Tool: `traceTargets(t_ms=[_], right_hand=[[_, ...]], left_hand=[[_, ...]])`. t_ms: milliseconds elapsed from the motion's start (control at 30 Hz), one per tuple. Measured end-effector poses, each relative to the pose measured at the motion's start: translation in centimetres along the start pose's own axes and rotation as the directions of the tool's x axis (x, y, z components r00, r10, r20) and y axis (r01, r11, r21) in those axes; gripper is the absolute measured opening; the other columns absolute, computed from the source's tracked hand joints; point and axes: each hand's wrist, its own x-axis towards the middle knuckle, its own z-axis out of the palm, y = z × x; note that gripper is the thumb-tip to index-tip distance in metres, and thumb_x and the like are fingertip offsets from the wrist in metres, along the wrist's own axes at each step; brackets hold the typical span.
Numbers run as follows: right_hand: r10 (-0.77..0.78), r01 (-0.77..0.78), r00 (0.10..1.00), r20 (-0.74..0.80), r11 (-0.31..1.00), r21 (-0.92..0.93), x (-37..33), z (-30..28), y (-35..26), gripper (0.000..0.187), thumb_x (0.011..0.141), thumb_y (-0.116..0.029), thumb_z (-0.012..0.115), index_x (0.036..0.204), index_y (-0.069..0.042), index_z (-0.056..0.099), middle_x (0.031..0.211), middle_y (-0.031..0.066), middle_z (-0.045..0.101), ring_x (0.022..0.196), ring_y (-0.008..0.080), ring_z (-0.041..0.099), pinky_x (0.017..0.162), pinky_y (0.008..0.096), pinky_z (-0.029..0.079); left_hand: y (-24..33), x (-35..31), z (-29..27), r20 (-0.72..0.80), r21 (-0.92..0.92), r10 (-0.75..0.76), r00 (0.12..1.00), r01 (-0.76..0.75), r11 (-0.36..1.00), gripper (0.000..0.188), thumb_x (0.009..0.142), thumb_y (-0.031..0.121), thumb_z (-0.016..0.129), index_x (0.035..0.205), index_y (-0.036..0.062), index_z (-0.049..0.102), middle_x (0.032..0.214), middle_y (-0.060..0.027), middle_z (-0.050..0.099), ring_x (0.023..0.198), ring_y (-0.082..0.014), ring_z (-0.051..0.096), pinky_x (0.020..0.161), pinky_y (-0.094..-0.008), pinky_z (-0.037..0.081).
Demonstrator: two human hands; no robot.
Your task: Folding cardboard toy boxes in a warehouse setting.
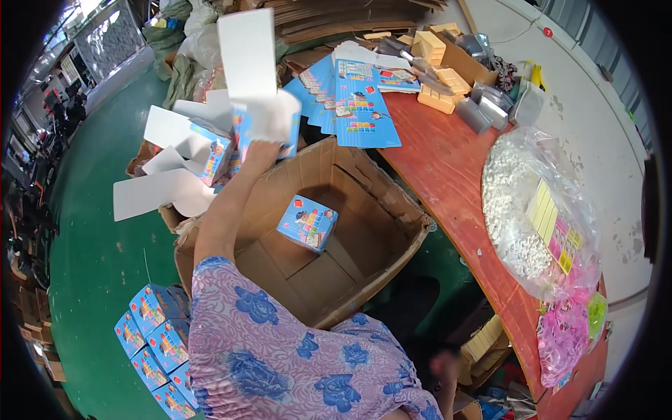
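Note:
My left arm stretches forward over a large brown carton [280, 269]. At its end, my left hand [262, 155] is closed on an open blue printed box [288, 123] with a tall white flap standing up. The fingertips are hidden by the box. Beside it stand more open blue boxes [210, 155] with white flaps spread out. A closed blue box [308, 222] rests inside the brown carton. My right hand [445, 365] is low on the right, blurred, near a container of pale yellow blocks [483, 341]; its fingers cannot be made out.
On the red table [448, 189] lie flat blue cartons [360, 105], cream blocks [439, 91], clear-wrapped grey pieces [483, 112] and a clear bag of white pieces [514, 210]. A pink bag [562, 339] is at its near end. Closed blue boxes [159, 343] are stacked on the green floor [98, 259].

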Motion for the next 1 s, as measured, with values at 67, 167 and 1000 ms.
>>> traceTargets(t_ms=[67,167,1000], right_hand=[[0.042,-0.041,0.999,0.005,0.996,-0.076,-0.5,0.6,-0.8,0.022,0.083,-0.021,0.049,0.099,-0.006,0.05,0.073,0.0037,0.055,0.061,0.0141,0.055,0.052,0.0252,0.043],[0.057,-0.055,0.998,0.01,0.987,-0.153,-0.1,1.1,-1.6,0.021,0.083,-0.021,0.049,0.098,-0.006,0.051,0.072,0.003,0.055,0.061,0.0132,0.055,0.052,0.0252,0.043],[0.039,0.002,0.995,0.096,0.919,-0.394,0.8,2.8,0.3,0.024,0.082,-0.018,0.05,0.1,-0.003,0.054,0.076,0.0049,0.058,0.065,0.0134,0.056,0.056,0.0243,0.043]], left_hand=[[-0.5,-1.9,3.0,0.127,-0.072,-0.15,0.981,0.16,0.984,0.011,0.072,0.013,0.048,0.073,0.0053,0.056,0.073,-0.0127,0.06,0.068,-0.0281,0.059,0.058,-0.0396,0.046],[-0.6,-2.2,3.3,0.235,-0.183,-0.163,0.958,0.208,0.961,0.012,0.07,0.012,0.051,0.076,0.0041,0.057,0.077,-0.0147,0.06,0.073,-0.0305,0.058,0.064,-0.0404,0.045],[12.7,6.9,1.7,-0.292,0.081,0.209,0.933,-0.194,0.978,0.043,0.076,0.014,0.049,0.117,0.0045,0.04,0.115,-0.0209,0.043,0.104,-0.0371,0.043,0.082,-0.0449,0.038]])
